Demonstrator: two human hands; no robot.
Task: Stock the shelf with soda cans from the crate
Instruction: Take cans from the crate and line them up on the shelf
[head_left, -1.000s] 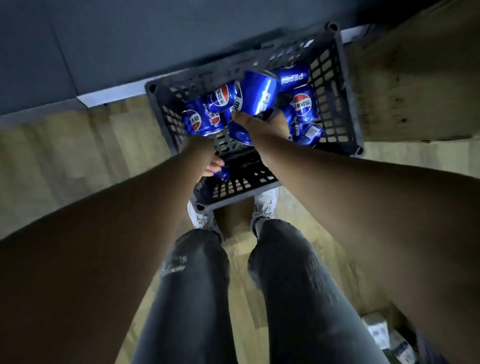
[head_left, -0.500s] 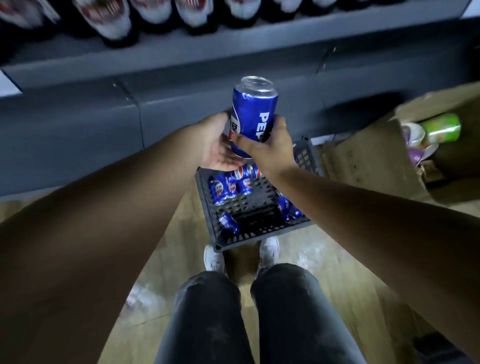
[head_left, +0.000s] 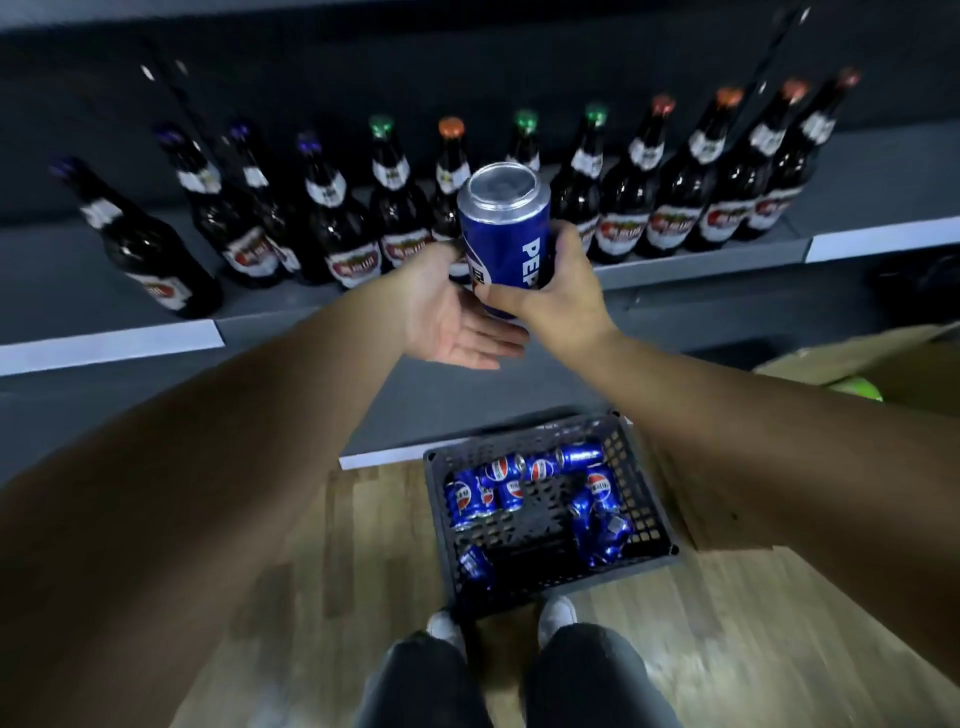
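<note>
My right hand (head_left: 558, 301) grips a blue Pepsi can (head_left: 506, 228) upright, held up in front of the grey shelf (head_left: 270, 312). My left hand (head_left: 447, 317) is spread flat, palm up, beside and under the can's base, its thumb near the can's left side. Far below on the floor stands the dark plastic crate (head_left: 647, 514) with several blue soda cans (head_left: 511, 483) lying loose inside.
A row of several dark glass bottles (head_left: 353, 228) with coloured caps stands along the shelf behind the can. A cardboard box (head_left: 883, 364) sits to the right of the crate. My legs and white shoes (head_left: 556, 616) stand on the wooden floor at the crate's near edge.
The can has been lifted out of the crate and up to shelf height. My left hand came up with it and opened under it. The view tilted up to the bottle row.
</note>
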